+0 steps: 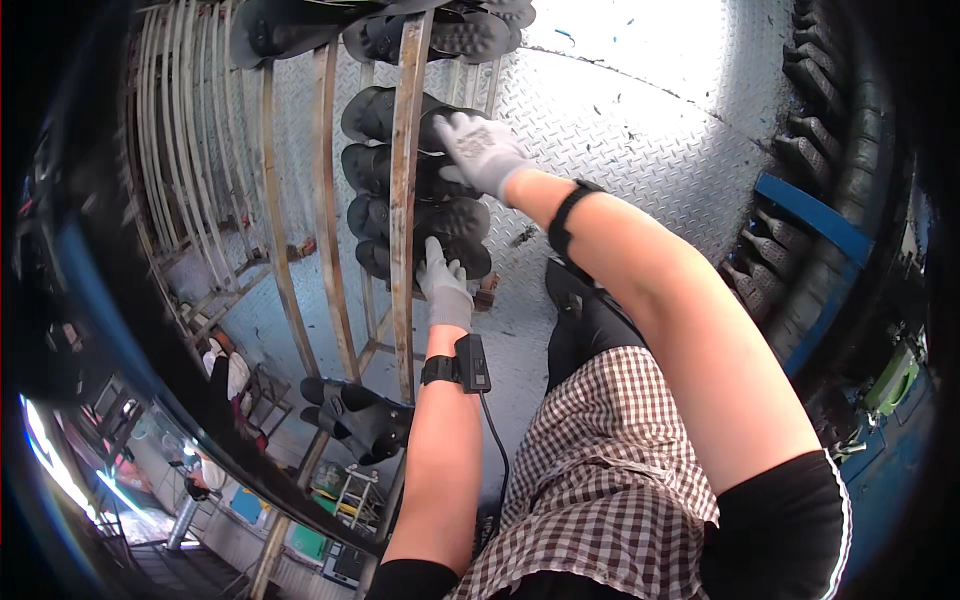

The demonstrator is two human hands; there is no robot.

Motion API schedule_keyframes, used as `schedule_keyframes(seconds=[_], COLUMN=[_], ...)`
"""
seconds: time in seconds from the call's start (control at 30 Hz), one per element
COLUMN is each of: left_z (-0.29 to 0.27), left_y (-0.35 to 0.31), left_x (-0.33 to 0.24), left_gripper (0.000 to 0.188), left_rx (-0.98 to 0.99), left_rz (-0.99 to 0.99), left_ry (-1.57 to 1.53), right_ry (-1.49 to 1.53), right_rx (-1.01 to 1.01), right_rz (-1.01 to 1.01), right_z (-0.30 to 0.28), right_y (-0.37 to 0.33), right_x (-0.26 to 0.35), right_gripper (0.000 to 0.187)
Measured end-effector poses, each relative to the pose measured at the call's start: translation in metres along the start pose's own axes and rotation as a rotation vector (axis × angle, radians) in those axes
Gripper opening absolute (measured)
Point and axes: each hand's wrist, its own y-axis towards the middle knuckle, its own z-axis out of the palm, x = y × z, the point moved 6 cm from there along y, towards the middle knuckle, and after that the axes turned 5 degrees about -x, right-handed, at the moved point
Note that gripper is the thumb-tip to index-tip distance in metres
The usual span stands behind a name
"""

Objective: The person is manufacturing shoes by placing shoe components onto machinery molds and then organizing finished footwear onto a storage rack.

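Nearest us, just R of the rack [403, 200], was our checked apron [590, 490]; a bit beyond, the black wrist box [474, 362] on our L arm trailed a loose cable [499, 430]. Past that, on the rack's R side, our L hand [446, 285], pale-gloved, was at the nearest of the dark shoes [374, 260] in a close row: index straight, other fingers half curled, grip too hidden to tell. Farther along the rack our R hand [482, 155], same glove, lay over the R end of the row's farthest shoe, fingers a bit apart; couldn't tell if it pinched anything.

Risks, we reckoned: shoes sat so close that a sideways nudge could've shoved a neighbour off line; the rack's rail, crossing above them, might've caught a shoe or knuckle on a lift; the cable could've snagged.

Looks-wise, that row was approx four shoes, black/dk grey, rounded at the L ends, w/ knobbly texture on some R ends, all crosswise to the rail. Farther off, extra shoes [480, 38] sat at the rack's far end, &, well R of the rack, a second line of shoes [802, 155] ran by a blue bar [815, 215]
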Motion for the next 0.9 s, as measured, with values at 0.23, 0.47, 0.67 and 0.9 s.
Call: schedule_keyframes(seconds=[0.23,0.47,0.67,0.9], left_z=[-0.045,-0.057,-0.107,-0.114], left_y=[0.092,-0.016,-0.083,-0.142], left_x=[-0.001,0.039,0.074,0.059], left_gripper=[0.053,0.042,0.041,0.042], left_rx=[-0.167,-0.052,-0.045,0.138], left_rz=[-0.2,0.058,0.225,0.341], left_ry=[-0.458,0.094,0.339,0.354], right_ry=[0.128,0.242,0.184,0.356], right_rx=[0.138,0.051,-0.17,-0.913], right_rz=[-0.028,0.411,1.096,1.352], right_z=[0.022,-0.015,-0.08,-0.114], right_y=[0.049,-0.141,-0.44,-0.704], right_x=[0.041,-0.125,-0.222,-0.152], right_gripper=[0.04,0.051,0.057,0.06])
